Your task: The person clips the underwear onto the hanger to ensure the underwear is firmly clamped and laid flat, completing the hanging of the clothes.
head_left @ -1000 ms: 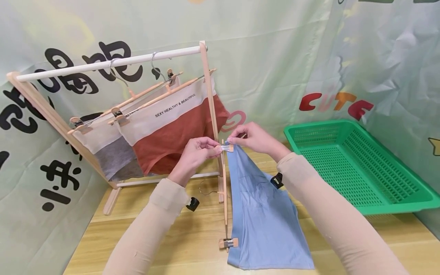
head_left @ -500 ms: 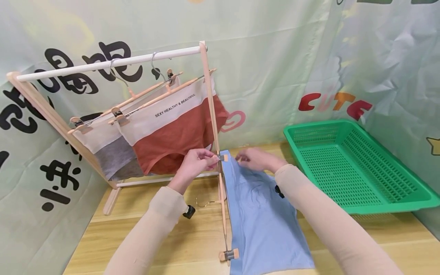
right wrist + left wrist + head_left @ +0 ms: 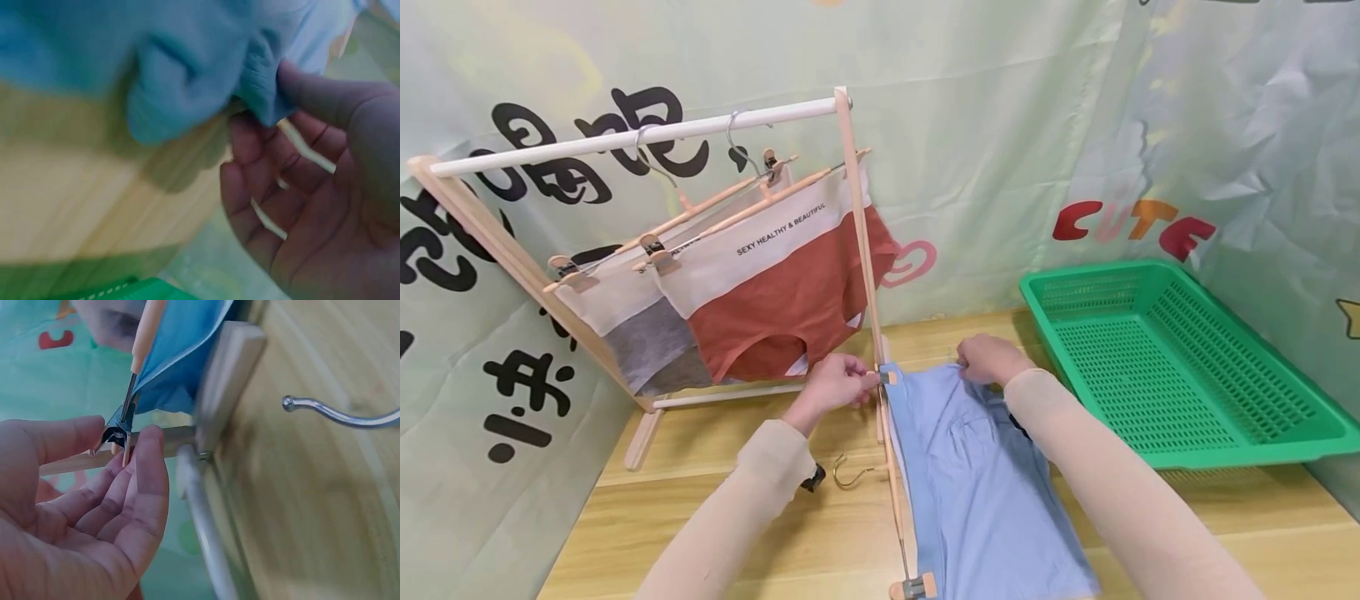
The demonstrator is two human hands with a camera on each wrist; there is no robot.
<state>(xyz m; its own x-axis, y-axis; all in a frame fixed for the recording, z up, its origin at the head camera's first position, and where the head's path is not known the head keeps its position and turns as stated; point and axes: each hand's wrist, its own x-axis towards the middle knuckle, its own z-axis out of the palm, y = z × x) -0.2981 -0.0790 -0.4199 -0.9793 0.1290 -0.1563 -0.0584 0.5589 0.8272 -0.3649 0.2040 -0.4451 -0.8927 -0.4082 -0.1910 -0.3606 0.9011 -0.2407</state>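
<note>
A pair of light blue underpants (image 3: pixel 977 492) lies along a wooden clip hanger (image 3: pixel 892 475), its waistband in the far clip (image 3: pixel 887 377) and the near clip (image 3: pixel 913 587). My left hand (image 3: pixel 837 383) pinches the far clip between thumb and fingers; the left wrist view shows the clip's handles (image 3: pixel 119 434) close up. With my right hand (image 3: pixel 992 360) I pinch the cloth's far edge between thumb and forefinger, the other fingers loosely bent, as the right wrist view shows. The hanger's metal hook (image 3: pixel 846 477) points left, low over the table.
A wooden rack (image 3: pixel 861 225) with a white rail (image 3: pixel 647 133) stands at left. From it hang red-and-white briefs (image 3: pixel 775 292) and grey-and-white briefs (image 3: pixel 658 342) on clip hangers. A green plastic basket (image 3: pixel 1150 454) sits at right. A printed cloth backdrop (image 3: pixel 970 125) surrounds the wooden table (image 3: pixel 625 517).
My right hand has left the far clip and moved right, taking the underpants' edge. The hanger and my left hand have come down nearer to me, and the cloth is spread flatter.
</note>
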